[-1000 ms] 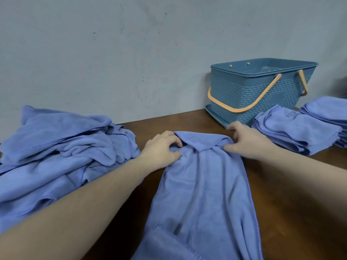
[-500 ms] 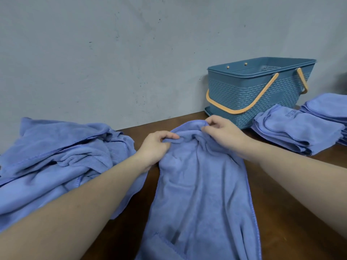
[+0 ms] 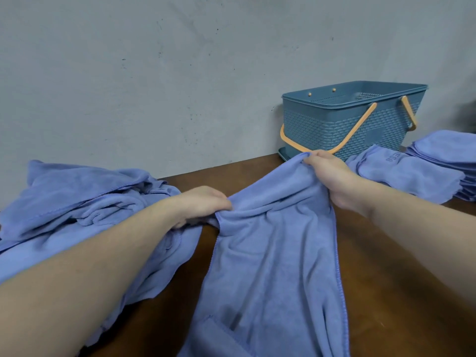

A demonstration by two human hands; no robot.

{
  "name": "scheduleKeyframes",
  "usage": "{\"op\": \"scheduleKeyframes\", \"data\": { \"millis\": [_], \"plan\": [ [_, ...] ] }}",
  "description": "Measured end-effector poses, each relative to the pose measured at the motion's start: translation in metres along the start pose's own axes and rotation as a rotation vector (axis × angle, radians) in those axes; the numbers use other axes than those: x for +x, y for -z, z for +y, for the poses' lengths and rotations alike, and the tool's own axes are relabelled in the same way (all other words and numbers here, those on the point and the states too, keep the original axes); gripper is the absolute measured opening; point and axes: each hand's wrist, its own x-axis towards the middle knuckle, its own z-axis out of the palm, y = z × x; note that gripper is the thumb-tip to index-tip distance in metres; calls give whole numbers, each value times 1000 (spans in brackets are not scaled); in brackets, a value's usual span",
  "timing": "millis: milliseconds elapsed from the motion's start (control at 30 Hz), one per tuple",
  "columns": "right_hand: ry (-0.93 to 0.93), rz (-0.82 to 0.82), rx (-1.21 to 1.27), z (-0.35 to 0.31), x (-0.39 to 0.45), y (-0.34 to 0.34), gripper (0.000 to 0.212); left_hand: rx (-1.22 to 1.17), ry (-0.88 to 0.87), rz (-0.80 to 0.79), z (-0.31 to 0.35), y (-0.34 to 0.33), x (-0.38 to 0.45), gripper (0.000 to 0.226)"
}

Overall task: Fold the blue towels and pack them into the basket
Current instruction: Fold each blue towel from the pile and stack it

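Note:
A long blue towel [image 3: 275, 266] lies down the middle of the brown table, its far end lifted and bunched. My left hand [image 3: 203, 204] grips the towel's far left corner low near the table. My right hand [image 3: 327, 171] pinches the far right corner and holds it higher, close to the basket. The blue woven plastic basket [image 3: 353, 119] with orange handles stands at the back right against the wall; what is inside it is hidden.
A loose heap of unfolded blue towels [image 3: 77, 210] covers the table's left side. Folded blue towels [image 3: 409, 173] lie in front of the basket, with a second folded stack [image 3: 448, 150] at the far right. A grey wall closes the back.
Both hands have taken the towel's far end off the table. My right hand has lifted its corner up and back toward the basket, and the hands have spread apart.

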Motion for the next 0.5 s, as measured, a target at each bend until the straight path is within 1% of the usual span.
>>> {"op": "scheduleKeyframes", "data": {
  "millis": [33, 100, 167, 233, 267, 333, 367, 433, 500],
  "plan": [
    [20, 15, -23, 1, 1, 2, 13, -109, -3, 44, 0, 4, 3, 20],
    [19, 5, -85, 5, 4, 7, 12, -400, -13, 120, -2, 12, 8, 13],
    [-4, -40, -129, 12, 6, 11, 12, -659, -20, 142, -3, 17, 14, 11],
    [-3, -69, -173, 17, 8, 12, 14, -803, -46, 130, -2, 21, 19, 13],
    [12, -66, -189, 18, 10, 13, 13, -823, -59, 125, -1, 23, 23, 15],
    [71, -42, -225, 18, 18, 13, 11, -778, -68, 149, 0, 30, 32, 18],
    [107, -29, -263, 17, 22, 12, 10, -709, -64, 176, -1, 34, 37, 19],
    [178, 9, -391, 14, 31, 10, 15, -493, -70, 246, 0, 43, 48, 18],
    [284, 30, -597, 15, 40, 7, 20, -294, -124, 349, 3, 48, 60, 18]
  ]
}}
